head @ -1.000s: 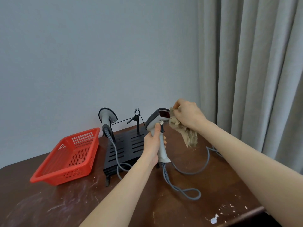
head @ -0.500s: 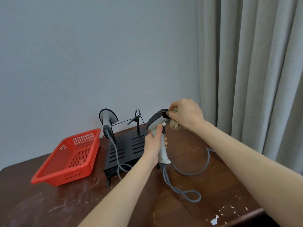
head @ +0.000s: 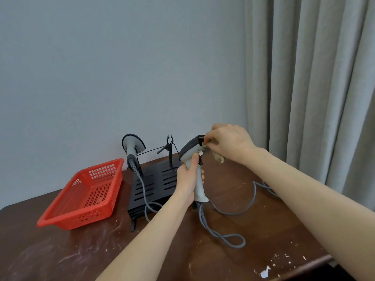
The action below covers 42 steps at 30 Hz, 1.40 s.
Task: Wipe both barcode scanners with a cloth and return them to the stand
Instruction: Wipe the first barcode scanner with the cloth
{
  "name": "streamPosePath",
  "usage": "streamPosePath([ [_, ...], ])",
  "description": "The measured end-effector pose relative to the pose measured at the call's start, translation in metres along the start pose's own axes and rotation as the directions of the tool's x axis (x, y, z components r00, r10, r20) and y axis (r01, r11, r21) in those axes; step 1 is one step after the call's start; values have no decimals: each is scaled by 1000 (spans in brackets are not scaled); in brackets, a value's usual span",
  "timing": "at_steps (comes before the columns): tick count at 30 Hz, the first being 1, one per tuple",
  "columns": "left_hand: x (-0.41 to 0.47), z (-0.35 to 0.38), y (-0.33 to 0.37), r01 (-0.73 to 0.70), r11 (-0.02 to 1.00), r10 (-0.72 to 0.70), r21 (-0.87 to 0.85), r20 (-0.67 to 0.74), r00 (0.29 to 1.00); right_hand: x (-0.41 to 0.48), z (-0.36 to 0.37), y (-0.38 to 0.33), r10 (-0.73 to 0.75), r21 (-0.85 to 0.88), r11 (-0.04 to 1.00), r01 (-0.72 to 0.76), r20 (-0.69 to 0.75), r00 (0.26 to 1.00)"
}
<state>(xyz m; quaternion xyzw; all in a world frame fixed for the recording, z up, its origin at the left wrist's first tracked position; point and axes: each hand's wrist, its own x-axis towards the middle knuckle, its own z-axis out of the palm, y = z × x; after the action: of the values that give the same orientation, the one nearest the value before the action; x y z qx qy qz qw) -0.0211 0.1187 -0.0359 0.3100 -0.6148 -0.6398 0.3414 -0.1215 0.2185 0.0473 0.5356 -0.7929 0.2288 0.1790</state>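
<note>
Curtained home room: grey curtain (head: 314,88), scuffed table (head: 253,252).

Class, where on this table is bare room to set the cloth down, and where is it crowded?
Bare wood: the near-left table in front of the red basket, and the strip between the cable loop and the near edge. Crowded: the middle, round the stand.

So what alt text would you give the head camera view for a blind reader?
A person's left hand grips the handle of a grey corded barcode scanner while the right hand presses a crumpled beige cloth to its head. Behind, a second grey scanner sits on a black slotted stand, beside a red plastic basket.
</note>
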Motion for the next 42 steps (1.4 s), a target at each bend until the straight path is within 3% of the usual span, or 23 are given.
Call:
streamPosePath([
  [3,0,-1,-1,3,1000,-3,23,-11,1000,2,0,7,30,-114,993,-20,87,996],
  [6,0,-1,1,27,999,-28,-21,-10,1000,5,1,13,170,-231,962,-146,86,982],
  [9,1,-1,5,52,997,-52,-63,-7,999,3,2,15,251,-18,968,-251,-34,967],
  [12,-1,2,4,56,997,-56,-59,-2,998,0,1,1,192,272,950,-155,-115,975],
  [14,-3,4,3,60,997,-59,-51,7,998,0,6,-6,133,280,955,-102,-95,987],
  [18,-4,2,1,51,998,-51,-35,-10,999,1,7,6,217,16,976,-217,-14,976],
  [21,-4,-1,1,53,998,-54,-40,-18,998,2,1,4,284,164,949,-269,-80,955],
  [24,-6,3,4,46,998,-46,-49,-3,999,3,2,-13,227,354,917,-185,-80,971],
  [27,-8,3,3,57,996,-58,-62,-11,998,4,6,-13,197,210,959,-189,-17,980],
  [30,-9,-1,0,54,998,-55,-17,-21,998,3,4,-2,268,20,963,-268,18,963],
  [33,-9,-3,2,56,998,-57,-34,-31,998,2,-1,-4,302,186,937,-296,-6,953],
  [36,-11,0,5,66,997,-67,-46,-17,998,1,-1,-17,223,360,908,-213,15,975],
  [40,-13,-2,3,77,996,-79,-52,-37,996,2,4,-6,282,35,959,-282,22,959],
  [42,-14,-6,5,85,992,-90,-97,-44,995,0,2,1,349,47,936,-349,8,937],
])
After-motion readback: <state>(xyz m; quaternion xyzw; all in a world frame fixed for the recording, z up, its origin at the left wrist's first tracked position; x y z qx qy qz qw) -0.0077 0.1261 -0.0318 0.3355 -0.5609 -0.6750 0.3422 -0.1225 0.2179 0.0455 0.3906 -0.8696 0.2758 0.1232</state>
